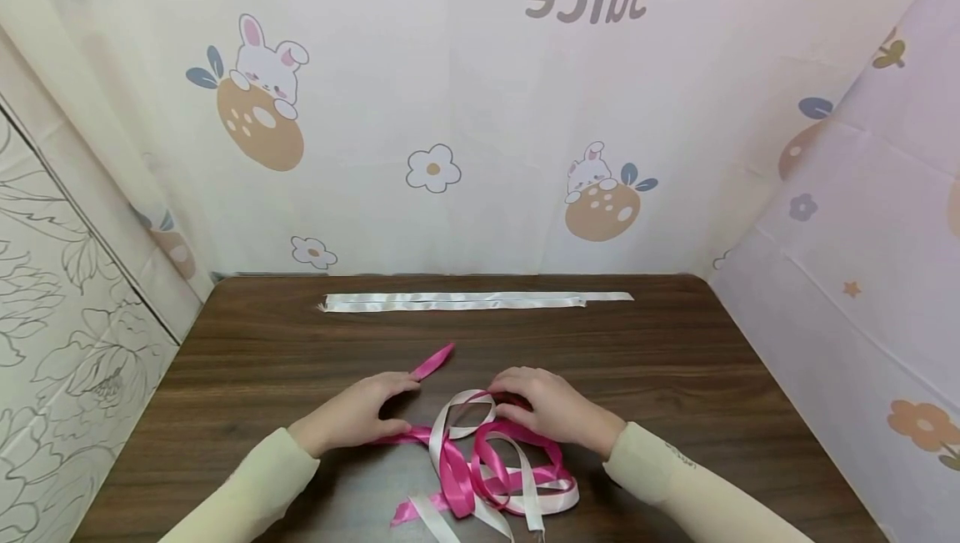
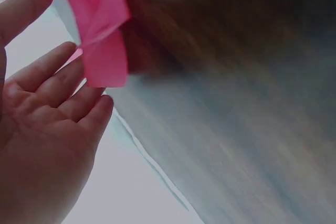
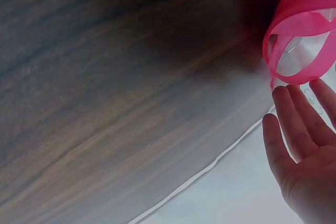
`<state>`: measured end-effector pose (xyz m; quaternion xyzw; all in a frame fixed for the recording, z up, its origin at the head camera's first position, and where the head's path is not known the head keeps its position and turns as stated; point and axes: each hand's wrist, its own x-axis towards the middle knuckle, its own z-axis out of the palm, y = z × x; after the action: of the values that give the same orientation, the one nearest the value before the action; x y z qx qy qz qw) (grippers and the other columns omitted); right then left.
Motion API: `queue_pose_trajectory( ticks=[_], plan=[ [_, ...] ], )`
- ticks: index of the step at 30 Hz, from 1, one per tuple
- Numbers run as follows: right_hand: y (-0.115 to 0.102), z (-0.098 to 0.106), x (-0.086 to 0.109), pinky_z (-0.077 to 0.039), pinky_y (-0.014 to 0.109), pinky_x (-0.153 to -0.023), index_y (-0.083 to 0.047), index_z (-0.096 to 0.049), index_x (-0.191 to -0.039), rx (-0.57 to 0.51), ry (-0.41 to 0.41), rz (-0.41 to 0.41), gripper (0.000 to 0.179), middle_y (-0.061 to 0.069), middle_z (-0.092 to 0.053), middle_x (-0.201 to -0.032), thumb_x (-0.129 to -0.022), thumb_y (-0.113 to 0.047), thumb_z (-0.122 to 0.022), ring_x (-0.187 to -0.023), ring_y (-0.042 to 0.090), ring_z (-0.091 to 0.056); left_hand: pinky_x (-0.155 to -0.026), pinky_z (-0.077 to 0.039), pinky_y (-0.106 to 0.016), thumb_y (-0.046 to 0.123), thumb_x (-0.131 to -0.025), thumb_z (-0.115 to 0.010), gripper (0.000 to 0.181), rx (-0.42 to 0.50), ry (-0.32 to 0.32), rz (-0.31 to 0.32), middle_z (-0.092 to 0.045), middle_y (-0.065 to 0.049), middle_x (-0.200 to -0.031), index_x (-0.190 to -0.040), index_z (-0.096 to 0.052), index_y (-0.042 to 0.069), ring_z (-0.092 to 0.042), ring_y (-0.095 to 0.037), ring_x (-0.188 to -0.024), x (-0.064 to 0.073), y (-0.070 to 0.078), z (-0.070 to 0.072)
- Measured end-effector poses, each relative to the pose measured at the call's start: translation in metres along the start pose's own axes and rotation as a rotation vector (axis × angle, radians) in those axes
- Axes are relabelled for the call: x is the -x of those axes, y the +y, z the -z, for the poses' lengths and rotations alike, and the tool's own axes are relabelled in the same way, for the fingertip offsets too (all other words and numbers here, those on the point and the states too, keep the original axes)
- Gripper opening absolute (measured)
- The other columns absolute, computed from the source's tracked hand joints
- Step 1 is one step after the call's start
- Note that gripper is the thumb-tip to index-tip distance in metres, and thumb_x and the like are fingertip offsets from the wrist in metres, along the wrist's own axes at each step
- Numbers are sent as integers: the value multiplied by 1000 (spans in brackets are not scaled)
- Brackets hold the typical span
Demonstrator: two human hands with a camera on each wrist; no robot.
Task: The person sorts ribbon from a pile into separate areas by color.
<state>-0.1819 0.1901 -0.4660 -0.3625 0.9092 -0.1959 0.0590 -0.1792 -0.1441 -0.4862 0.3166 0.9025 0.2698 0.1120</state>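
Note:
A loose tangle of pink satin ribbon (image 1: 454,480) and white ribbon (image 1: 529,493) lies near the front of the table in the head view. On its left side is my left hand (image 1: 362,412), thumb apart from extended fingers, with pink ribbon by the thumb and a pink end beyond the fingertips. In the left wrist view, pink ribbon (image 2: 105,51) hangs against the fingertips. My right hand (image 1: 553,406) lies over the tangle's upper right. Its fingers look nearly straight in the right wrist view, touching a pink ribbon loop (image 3: 310,72); its thumb is mostly hidden there.
Along the back of the dark wooden table (image 1: 247,343) lies a flat white ribbon strip (image 1: 450,302), folded lengthwise alongside itself. A printed curtain (image 1: 495,109) rises behind the table's back edge, with more cloth at both sides.

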Motion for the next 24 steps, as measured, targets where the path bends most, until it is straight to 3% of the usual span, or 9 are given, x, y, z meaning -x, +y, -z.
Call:
queue_pose_trajectory(
  ticks=[8,16,24],
  plan=[
    [-5,-1,4,-57,40,-101,-17,-72,-126,-4,-31,26,31,-3,-74,-123,-98,-29,-71,-115,14,-69,-108,-51,-49,31,-93,-78,52,9,-22,-27,-67,-8,-139,-136,-64,4,-63,-28,-129,28,16,-4],
    [-9,-4,12,-58,39,-99,-19,-73,-125,-39,-43,48,27,-7,-74,-121,-101,-29,-67,-113,11,-70,-108,-52,-45,36,-93,-76,54,22,-97,3,-64,-5,-142,-140,-64,10,-61,-27,-131,54,35,-8],
    [-15,-3,16,-59,31,-93,-24,-75,-121,-95,-68,32,22,-13,-75,-114,-101,-31,-66,-105,4,-71,-102,-56,-37,33,-94,-76,49,44,-95,-33,-70,3,-131,-136,-65,12,-67,-13,-116,58,48,-5]
  ],
)
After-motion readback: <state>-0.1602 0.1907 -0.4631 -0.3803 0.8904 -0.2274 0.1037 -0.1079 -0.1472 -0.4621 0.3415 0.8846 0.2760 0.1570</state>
